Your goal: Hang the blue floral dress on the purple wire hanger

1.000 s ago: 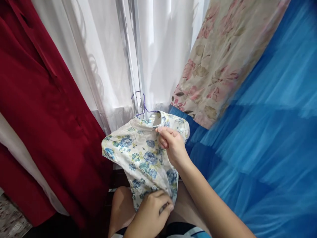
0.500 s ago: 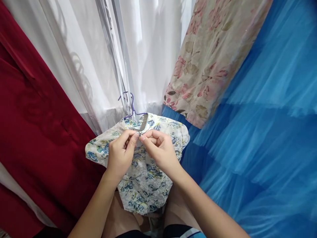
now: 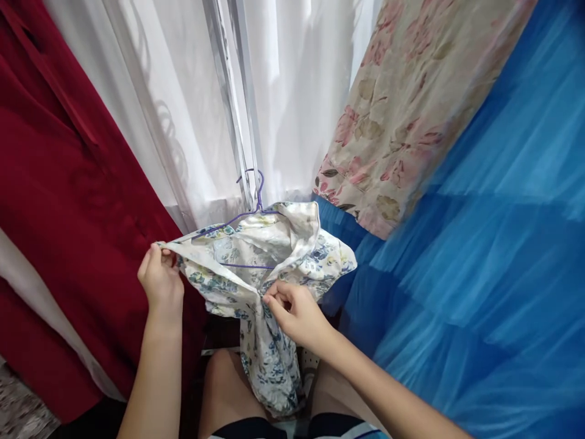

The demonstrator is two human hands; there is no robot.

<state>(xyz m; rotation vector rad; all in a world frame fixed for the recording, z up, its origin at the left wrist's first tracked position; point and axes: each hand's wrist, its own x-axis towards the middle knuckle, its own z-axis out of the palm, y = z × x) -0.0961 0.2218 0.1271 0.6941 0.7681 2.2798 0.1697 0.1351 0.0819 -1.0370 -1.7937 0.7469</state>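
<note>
At six o'clock, a white, blue-flowered cloth blouse (image 3: 244,302) is pinched along its opening by the right hand (image 3: 295,308) and, towards nine, the left hand (image 3: 161,277); probably light and soft, it should be gripped by its edges; at twelve, its purple wire hanger (image 3: 259,200) is seen

The flowered shirt (image 3: 276,353) hangs on a purple hanger (image 3: 260,186), its neckline spread. The left hand (image 3: 161,277) pinches the shirt's left edge, the right hand (image 3: 297,311) its front. Red cloth (image 3: 91,201) is left of the shirt, blue ruffles (image 3: 457,256) right, white cloth (image 3: 292,103) behind.
</note>
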